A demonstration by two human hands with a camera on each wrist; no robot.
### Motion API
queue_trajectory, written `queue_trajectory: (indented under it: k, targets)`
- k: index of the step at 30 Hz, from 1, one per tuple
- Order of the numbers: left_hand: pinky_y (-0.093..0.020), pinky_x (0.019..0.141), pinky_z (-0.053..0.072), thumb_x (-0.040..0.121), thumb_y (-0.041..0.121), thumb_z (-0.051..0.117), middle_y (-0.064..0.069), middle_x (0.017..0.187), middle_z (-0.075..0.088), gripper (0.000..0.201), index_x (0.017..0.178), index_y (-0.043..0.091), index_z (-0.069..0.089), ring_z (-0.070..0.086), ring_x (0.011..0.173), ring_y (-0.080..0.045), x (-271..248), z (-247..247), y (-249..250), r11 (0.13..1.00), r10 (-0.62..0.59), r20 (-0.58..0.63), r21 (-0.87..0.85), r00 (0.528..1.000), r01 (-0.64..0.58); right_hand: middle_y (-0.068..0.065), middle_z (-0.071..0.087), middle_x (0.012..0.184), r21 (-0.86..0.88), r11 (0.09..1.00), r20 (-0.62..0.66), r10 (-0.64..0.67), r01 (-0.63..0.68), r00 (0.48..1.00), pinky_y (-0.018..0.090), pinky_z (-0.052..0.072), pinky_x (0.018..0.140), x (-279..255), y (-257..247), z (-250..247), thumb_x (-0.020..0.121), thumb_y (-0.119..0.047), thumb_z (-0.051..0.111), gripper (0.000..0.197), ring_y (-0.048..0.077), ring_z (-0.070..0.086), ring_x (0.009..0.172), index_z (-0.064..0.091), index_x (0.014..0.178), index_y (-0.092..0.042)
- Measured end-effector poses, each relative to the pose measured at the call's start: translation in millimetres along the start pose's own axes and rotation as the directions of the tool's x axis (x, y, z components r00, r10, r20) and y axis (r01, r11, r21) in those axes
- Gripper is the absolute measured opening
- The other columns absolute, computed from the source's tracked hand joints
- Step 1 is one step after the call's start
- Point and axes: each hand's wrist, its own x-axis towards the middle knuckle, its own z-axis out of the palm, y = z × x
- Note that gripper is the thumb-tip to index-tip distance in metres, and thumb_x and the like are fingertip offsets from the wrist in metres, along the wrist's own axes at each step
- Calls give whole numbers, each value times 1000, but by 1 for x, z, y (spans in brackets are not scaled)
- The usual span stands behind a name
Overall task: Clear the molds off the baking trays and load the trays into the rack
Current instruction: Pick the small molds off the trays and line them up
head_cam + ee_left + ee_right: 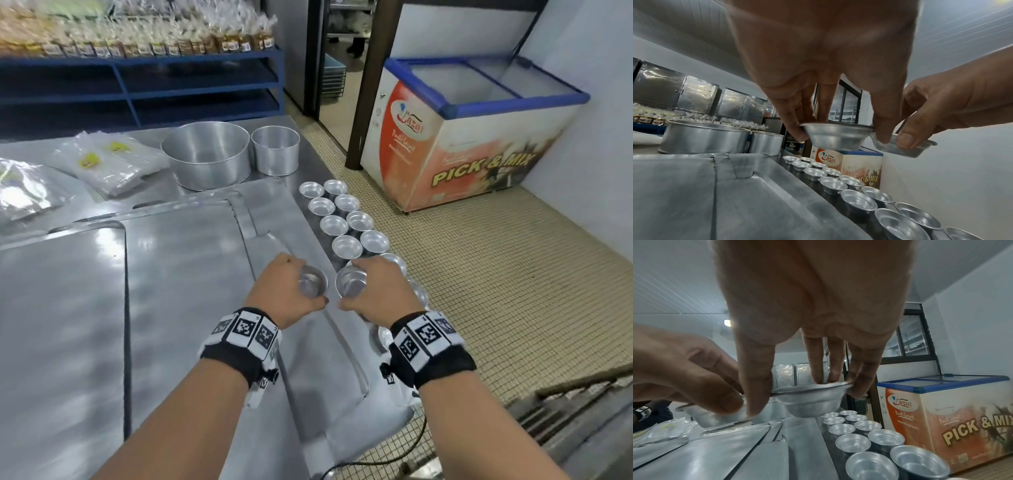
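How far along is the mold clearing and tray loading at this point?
Done: a double row of small molds already stands along the table edge, off the baking trays. In hand: the left hand and the right hand each hold one small mold by its rim above the tray. Left: setting these two down and loading the trays, which still lie on the table; no rack is clearly identifiable.

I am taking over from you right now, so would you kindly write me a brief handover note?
Left hand pinches one small round aluminium mold by its rim, lifted above the trays. Right hand holds another such mold likewise.
Done: a double row of molds stands on the steel table's right edge, off the flat metal baking trays.
Left: set these two down, then load the trays; no rack in view.
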Motion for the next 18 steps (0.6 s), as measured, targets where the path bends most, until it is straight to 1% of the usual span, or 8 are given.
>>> queue_trajectory:
  k: [1,3,5,6,10,12,15,18]
  targets:
    - [-33,93,48,52,67,67,3,104,56,70,107,24,67,55,104,-16,10,0,0,1000,0,-4,5,1000,0,6,61,120,-11,1000,4,-2,2,1000,32,47,93,10,1,-1,59,-38,87,69,25,56,115,63,121,-18]
    - [-33,99,45,59,60,75,0,117,55,75,121,20,63,53,112,-18,27,-1,1,1000,-3,-4,-8,1000,3,6,60,120,-26,1000,22,8,-7,1000,33,46,92,29,3,-3,60,-39,86,70,25,55,114,62,122,-16]
    - [-30,103,41,66,51,80,-3,128,51,81,132,13,55,50,119,-19,45,-2,2,1000,-6,-5,-13,1000,6,4,61,108,-41,999,31,8,-7,1000,32,50,83,50,6,-4,57,-44,85,62,24,58,104,65,110,-18]
    - [-28,103,39,67,49,81,-4,128,51,80,133,12,54,49,120,-19,55,-2,3,1000,-3,0,-14,1000,3,2,61,101,-49,999,37,8,-6,999,31,50,77,62,8,-3,55,-46,84,58,22,59,97,65,103,-20]
    - [-32,94,45,65,51,80,-4,110,57,61,110,12,65,56,106,-21,101,-4,5,1000,-30,10,0,999,30,-2,63,91,-65,997,67,-28,32,997,35,55,73,120,17,0,49,-56,79,54,20,62,84,62,89,-24]
    - [-34,88,48,65,51,80,-3,101,58,52,100,15,67,58,98,-22,126,-5,6,998,-56,1,9,998,56,-2,62,89,-70,997,84,-36,42,996,34,55,70,149,22,-5,49,-52,79,50,21,62,83,59,85,-25]
    - [-32,82,50,66,48,79,-5,95,62,44,94,16,69,61,93,-24,166,-7,11,995,-92,1,27,996,92,-1,64,90,-35,998,120,-48,53,992,30,52,72,193,30,-14,55,-47,82,47,20,62,85,63,89,-22]
    - [-34,73,53,63,49,76,-6,83,64,39,81,15,67,63,81,-25,211,-8,12,991,-123,-14,48,992,123,-1,65,92,-34,998,132,-56,61,990,33,53,76,238,36,-19,56,-43,82,47,21,62,88,65,92,-19]
